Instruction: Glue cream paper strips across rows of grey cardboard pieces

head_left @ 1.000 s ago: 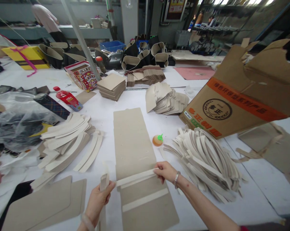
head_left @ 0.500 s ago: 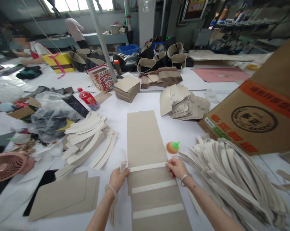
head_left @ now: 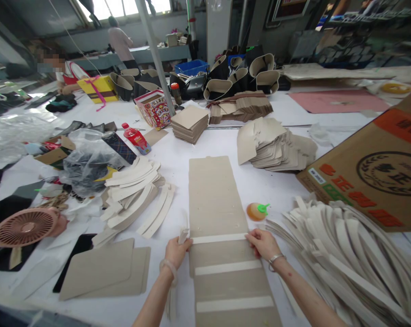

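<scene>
— What's the biggest thing in front of you?

— The white counter (head_left: 178,154), which runs far back. On it, at the right, your printed carton (head_left: 372,177) lies tilted, and near it spreads a heap of pale curved strips (head_left: 348,254). A second, smaller pile of strips (head_left: 133,190) lies to the left.

— And in the middle?

— Your long grey board (head_left: 215,213) lies flat, running from the near edge away from you. Three white strips cross it; the farthest is the white strip (head_left: 219,238) you are working on, lying across the board's width.

— Where are your hands?

— Well apart, one at each edge of the board. Your left hand (head_left: 176,250) pinches the strip's left end, where a short tab sticks up past the board's edge. Your right hand (head_left: 265,243) presses fingertips down on the strip's right end; a bracelet sits on that wrist.

— Anything smaller nearby?

— A little orange bottle with a green cap (head_left: 257,211) lies just beyond your right hand, and a pink fan (head_left: 26,227) sits at the far left.
</scene>
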The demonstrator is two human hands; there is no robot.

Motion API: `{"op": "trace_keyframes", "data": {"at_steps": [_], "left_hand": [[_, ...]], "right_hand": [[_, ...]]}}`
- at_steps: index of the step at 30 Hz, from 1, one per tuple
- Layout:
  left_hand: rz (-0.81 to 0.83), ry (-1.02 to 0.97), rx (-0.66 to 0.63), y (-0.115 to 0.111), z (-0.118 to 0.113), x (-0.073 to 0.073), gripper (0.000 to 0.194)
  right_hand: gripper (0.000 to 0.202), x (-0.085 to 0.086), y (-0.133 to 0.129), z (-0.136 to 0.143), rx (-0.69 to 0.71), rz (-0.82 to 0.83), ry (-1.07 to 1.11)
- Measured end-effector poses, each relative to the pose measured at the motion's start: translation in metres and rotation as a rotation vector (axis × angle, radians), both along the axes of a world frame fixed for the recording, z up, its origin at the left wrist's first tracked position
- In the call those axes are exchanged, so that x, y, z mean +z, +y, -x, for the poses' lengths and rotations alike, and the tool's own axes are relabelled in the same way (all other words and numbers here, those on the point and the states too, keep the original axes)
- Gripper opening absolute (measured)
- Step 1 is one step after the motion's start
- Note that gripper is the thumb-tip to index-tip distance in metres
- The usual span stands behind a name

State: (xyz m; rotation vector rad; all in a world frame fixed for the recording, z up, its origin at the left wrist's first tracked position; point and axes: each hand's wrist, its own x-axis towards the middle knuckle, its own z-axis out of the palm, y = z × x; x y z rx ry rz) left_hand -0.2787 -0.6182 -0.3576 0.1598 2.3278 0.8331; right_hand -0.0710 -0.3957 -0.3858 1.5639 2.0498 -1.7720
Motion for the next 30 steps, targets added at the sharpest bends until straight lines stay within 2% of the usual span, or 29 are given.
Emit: {"op": "trace_keyframes", "data": {"at_steps": [14,24,30], "left_hand": [[0.030,-0.022,-0.112,0.005,0.000,0.012,0.029],[0.102,0.023,-0.208,-0.001,0.008,-0.002,0.037],[0.190,0.050,-0.273,0.003,0.007,0.003,0.036]], "right_hand": [[0.015,0.008,-0.004,0.004,-0.067,-0.007,-0.049],[0.013,0.012,-0.004,0.007,-0.087,-0.037,-0.079],[0.012,0.017,-0.006,0.010,-0.064,-0.091,-0.108]]}}
